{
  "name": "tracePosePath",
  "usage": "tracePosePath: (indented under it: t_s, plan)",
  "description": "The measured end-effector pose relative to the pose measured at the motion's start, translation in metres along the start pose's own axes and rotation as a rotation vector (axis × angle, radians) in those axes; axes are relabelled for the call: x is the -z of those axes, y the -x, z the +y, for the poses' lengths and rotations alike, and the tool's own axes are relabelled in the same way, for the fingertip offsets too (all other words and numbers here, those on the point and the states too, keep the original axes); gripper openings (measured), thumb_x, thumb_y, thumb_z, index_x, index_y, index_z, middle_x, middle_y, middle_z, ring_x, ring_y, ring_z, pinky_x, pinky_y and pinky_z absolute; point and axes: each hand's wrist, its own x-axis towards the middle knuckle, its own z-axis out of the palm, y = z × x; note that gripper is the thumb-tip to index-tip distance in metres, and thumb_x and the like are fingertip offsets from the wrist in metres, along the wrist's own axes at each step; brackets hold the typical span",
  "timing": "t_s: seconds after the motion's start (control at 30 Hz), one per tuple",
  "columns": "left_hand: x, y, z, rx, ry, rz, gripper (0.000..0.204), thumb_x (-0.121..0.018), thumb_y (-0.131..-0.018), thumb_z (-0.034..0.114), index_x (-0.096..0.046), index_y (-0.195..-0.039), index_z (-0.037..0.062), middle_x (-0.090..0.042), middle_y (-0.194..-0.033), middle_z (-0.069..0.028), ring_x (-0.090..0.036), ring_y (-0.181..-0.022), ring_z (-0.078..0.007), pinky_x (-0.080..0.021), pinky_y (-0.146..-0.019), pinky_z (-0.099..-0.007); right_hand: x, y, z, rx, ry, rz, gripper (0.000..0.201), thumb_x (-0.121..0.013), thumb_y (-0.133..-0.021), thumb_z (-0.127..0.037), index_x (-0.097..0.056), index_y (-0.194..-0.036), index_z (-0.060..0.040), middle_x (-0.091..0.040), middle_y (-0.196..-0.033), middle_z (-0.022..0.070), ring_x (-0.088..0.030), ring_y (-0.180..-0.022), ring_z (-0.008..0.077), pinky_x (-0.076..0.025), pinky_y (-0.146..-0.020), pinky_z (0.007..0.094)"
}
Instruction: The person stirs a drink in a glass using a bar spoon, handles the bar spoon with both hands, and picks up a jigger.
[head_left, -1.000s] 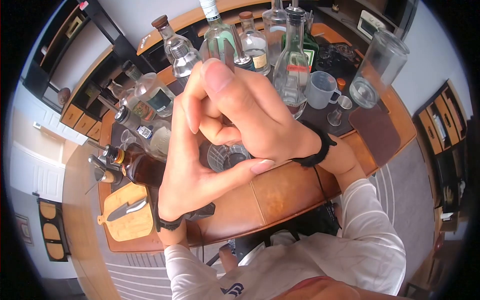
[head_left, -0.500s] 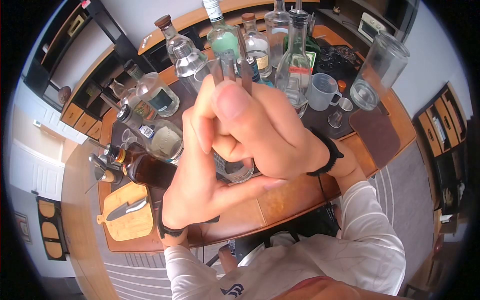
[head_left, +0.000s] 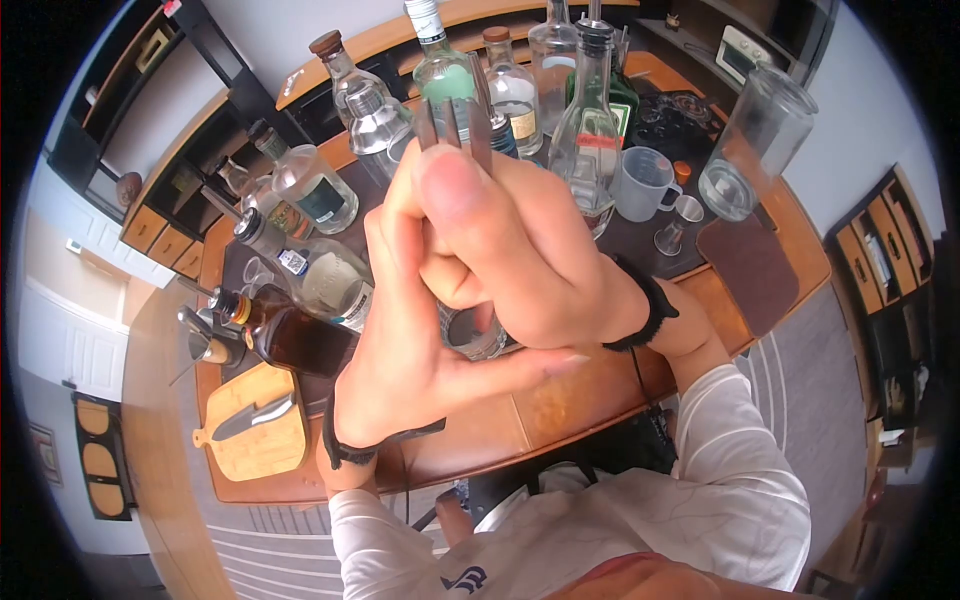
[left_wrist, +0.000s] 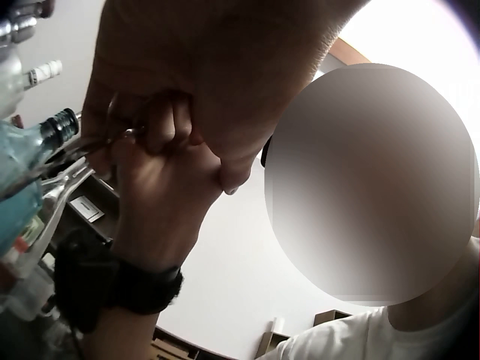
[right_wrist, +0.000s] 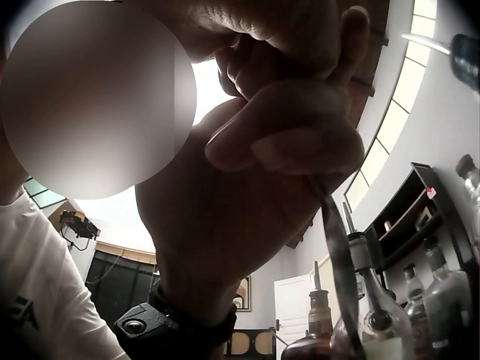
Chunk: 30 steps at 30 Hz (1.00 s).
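Both hands are raised together in front of the head camera, above the table. My right hand [head_left: 515, 245] is curled, its thumb lying on top, and grips a metal fork-like utensil [head_left: 452, 122]. The prongs stick out past the thumb and point away from the body; its other end is hidden in the hands. In the right wrist view a thin dark metal length [right_wrist: 337, 255] runs down from under the fingers. My left hand [head_left: 395, 345] lies against the right one, thumb straight along its underside, other fingers mostly hidden. A cut glass [head_left: 475, 335] shows below, partly covered by the hands.
Several bottles stand close behind the hands, among them a green-tinted bottle [head_left: 445, 75] and one with a pourer [head_left: 590, 140]. A brown bottle [head_left: 300, 330], a cutting board [head_left: 260, 460] with a knife [head_left: 255, 415], a measuring jug [head_left: 645, 185] and a jigger [head_left: 678, 225] surround them.
Both hands have shifted a little right and down since a second ago, then slightly back left. The prongs now show more plainly above the right thumb. Bottles and board have stayed put.
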Motion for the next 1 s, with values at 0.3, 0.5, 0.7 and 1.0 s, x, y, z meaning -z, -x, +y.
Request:
tracePosePath:
  t_s: [0.3,0.5,0.7,1.0]
  plan:
    - [-0.009,-0.001,-0.003,0.216,0.090,0.105,0.144,-0.098,-0.063,0.030,0.006,-0.156,-0.0037,-0.037,-0.148,-0.0230,-0.051,-0.132,-0.0311,-0.049,-0.104,-0.0399,-0.008,-0.018,0.017,0.123,0.136,0.025,0.029,-0.052,-0.102,-0.010,-0.051,-0.129,0.0014,-0.057,-0.094,0.0209,-0.057,-0.063,0.0336,-0.041,-0.050,0.0393]
    - [-0.010,0.000,0.006,0.204,0.132,0.081,0.144,-0.099,-0.062,0.029,0.006,-0.156,-0.0027,-0.040,-0.145,-0.0211,-0.053,-0.129,-0.0292,-0.050,-0.102,-0.0396,-0.012,-0.024,0.003,-0.016,0.071,0.063,0.026,-0.044,-0.105,-0.022,-0.052,-0.116,-0.0003,-0.050,-0.080,0.0123,-0.047,-0.059,0.0239,-0.035,-0.051,0.0347]
    - [-0.009,-0.010,-0.007,-0.102,0.015,0.103,0.135,-0.096,-0.066,0.027,0.001,-0.155,-0.0016,-0.039,-0.145,-0.0214,-0.051,-0.130,-0.0295,-0.047,-0.104,-0.0408,-0.014,-0.027,-0.006,-0.160,-0.001,0.101,0.037,-0.036,-0.108,-0.034,-0.053,-0.102,-0.0019,-0.042,-0.065,0.0037,-0.036,-0.054,0.0142,-0.029,-0.051,0.0300]
    - [-0.007,-0.016,-0.014,-0.067,0.112,0.031,0.137,-0.090,-0.074,0.027,0.015,-0.156,-0.0002,-0.051,-0.140,-0.0231,-0.055,-0.129,-0.0315,-0.044,-0.108,-0.0404,-0.014,-0.026,-0.005,-0.309,-0.049,0.155,0.057,-0.028,-0.111,-0.049,-0.054,-0.088,-0.0039,-0.036,-0.051,-0.0051,-0.025,-0.049,0.0041,-0.023,-0.050,0.0250]
